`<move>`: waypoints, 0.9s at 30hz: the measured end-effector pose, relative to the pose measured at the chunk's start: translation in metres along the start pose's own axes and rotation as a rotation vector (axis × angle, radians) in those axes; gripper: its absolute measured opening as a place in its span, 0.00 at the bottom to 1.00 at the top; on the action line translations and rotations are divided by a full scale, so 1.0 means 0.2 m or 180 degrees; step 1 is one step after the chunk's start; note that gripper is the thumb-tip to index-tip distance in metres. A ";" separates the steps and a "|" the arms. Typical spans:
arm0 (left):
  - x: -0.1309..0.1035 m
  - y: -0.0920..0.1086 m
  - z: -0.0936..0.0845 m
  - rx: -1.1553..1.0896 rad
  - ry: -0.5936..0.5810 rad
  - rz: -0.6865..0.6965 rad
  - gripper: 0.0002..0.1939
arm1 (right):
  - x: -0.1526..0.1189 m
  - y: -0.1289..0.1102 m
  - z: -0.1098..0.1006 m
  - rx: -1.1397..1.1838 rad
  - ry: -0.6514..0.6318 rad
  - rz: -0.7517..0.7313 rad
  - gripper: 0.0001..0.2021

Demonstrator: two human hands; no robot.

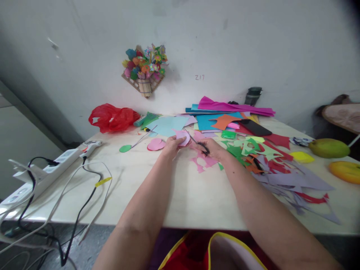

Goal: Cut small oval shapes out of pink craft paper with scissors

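Observation:
Over the middle of the table, my left hand [173, 145] is closed on a piece of pink paper [183, 138], pinched between thumb and fingers. My right hand [213, 149] grips a pair of scissors [203, 147] by the black handles, with the blades pointing up and left toward the pink paper's edge. Whether the blades touch the paper is too small to tell. Left of my left hand lies a small stack of rounded pink paper pieces [156, 144]. Below my right hand, pink paper scraps [204, 162] with cut-out gaps rest on the table.
A green paper circle [125, 148] with a thin stick lies left. Coloured scraps [270, 165] spread right, near a phone [255, 127] and a green mango [329, 148]. A red plastic bag [112, 117] sits at the back left. A power strip [42, 174] with cables runs along the left edge.

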State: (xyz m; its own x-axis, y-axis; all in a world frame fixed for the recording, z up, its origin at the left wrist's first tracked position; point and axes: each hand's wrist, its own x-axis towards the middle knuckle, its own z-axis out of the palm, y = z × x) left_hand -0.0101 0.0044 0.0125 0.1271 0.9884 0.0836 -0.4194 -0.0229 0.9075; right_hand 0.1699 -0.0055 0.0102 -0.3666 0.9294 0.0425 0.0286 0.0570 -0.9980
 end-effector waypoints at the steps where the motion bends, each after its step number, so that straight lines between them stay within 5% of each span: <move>1: 0.00 0.00 0.00 0.0009 -0.0020 0.0003 0.13 | 0.00 0.00 0.00 -0.0072 -0.0001 -0.0024 0.14; 27: 0.00 0.02 -0.04 0.0290 -0.0336 -0.0110 0.13 | -0.06 -0.06 -0.01 -0.0261 -0.0153 -0.0025 0.18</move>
State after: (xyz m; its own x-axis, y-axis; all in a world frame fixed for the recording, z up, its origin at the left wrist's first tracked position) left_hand -0.0189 0.0049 0.0135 0.2358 0.9676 0.0902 -0.3303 -0.0075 0.9438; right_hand 0.1760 -0.0162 0.0213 -0.4112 0.9104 0.0462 0.1009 0.0958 -0.9903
